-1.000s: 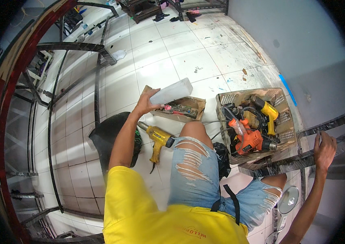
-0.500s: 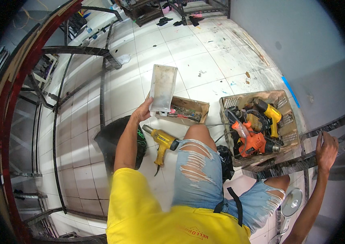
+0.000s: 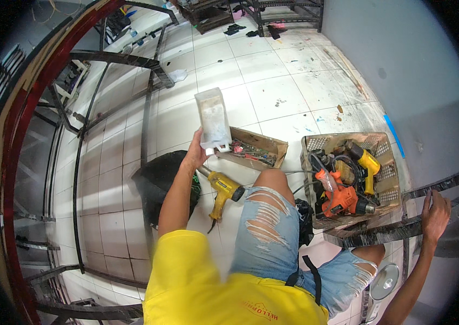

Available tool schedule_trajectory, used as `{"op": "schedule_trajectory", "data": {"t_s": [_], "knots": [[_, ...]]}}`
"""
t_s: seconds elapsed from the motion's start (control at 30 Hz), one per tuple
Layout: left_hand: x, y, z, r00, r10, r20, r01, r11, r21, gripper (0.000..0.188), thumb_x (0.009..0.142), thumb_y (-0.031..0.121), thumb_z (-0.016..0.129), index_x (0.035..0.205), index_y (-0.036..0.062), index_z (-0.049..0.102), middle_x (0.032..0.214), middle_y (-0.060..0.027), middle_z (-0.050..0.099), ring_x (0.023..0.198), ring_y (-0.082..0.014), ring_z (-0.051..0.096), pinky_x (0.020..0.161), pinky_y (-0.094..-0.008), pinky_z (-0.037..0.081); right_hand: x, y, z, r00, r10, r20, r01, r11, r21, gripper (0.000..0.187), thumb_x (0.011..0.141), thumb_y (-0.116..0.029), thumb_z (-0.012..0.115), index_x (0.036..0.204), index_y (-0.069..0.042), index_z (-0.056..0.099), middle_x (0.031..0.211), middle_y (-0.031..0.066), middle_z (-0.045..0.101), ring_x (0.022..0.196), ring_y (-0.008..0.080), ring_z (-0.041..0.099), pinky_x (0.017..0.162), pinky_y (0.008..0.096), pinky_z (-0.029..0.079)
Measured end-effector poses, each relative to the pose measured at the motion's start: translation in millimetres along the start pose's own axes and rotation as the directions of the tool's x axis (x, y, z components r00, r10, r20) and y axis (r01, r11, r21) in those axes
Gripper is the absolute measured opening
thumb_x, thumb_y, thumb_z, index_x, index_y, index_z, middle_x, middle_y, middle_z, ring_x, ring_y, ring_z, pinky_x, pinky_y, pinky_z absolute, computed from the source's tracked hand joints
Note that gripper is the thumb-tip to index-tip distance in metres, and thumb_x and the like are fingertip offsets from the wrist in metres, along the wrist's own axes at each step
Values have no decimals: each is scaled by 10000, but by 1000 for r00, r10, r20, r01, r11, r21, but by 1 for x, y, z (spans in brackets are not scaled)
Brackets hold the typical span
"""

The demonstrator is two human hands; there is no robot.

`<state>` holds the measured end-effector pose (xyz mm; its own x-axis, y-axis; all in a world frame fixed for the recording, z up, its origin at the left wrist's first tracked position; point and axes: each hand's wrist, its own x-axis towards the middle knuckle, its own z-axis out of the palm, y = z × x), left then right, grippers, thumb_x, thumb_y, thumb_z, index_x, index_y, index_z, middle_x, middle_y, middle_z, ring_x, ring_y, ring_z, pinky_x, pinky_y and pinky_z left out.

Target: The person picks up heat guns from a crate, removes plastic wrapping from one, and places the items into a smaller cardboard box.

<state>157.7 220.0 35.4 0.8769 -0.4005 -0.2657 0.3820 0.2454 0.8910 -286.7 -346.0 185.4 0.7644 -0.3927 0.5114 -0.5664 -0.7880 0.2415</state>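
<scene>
A cloudy white plastic container [image 3: 213,116], shaped like a cut-down jug, is in the grip of my left hand [image 3: 197,149] at its lower left side. It is raised over the left end of an open cardboard box [image 3: 275,154] of small tools and hardware. Just below lies a yellow heat gun [image 3: 224,187] on the floor, beside my left knee. My right hand [image 3: 435,214] rests on a dark metal frame [image 3: 392,232] at the right, fingers stretched out and apart, holding no loose thing.
A plastic crate [image 3: 316,142] at the right holds an orange power tool [image 3: 340,197] and a yellow one [image 3: 369,165]. A black bag [image 3: 167,179] lies left of my left arm. Dark metal frames [image 3: 116,59] stand at the left. A grey wall [image 3: 402,65] bounds the right.
My left hand has tilted and turned the plastic container, so more of its side shows. My right hand stays on the metal frame. The whole view has shifted slightly.
</scene>
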Motion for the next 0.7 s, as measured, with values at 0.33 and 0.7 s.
{"op": "schedule_trajectory", "data": {"t_s": [0.33,0.7], "knots": [[-19,-1,2,883,470,-2,-467,878,110,554,912,329,556,1321,-6,391,1251,-125,526,1129,-235,561,941,-398,479,1,-3,-1,999,-20,-44,19,1000,-7,198,889,-132,586,1008,15,644,891,168,651,843,354,577,823,442,458],[-45,-38,-10,935,180,-306,-225,967,-121,554,959,466,420,1298,28,434,1161,-150,592,930,-284,639,716,-403,548,2,-3,-5,999,-4,-37,4,1000,-4,199,890,-144,572,975,25,633,882,195,638,828,368,571,833,454,449]]}}
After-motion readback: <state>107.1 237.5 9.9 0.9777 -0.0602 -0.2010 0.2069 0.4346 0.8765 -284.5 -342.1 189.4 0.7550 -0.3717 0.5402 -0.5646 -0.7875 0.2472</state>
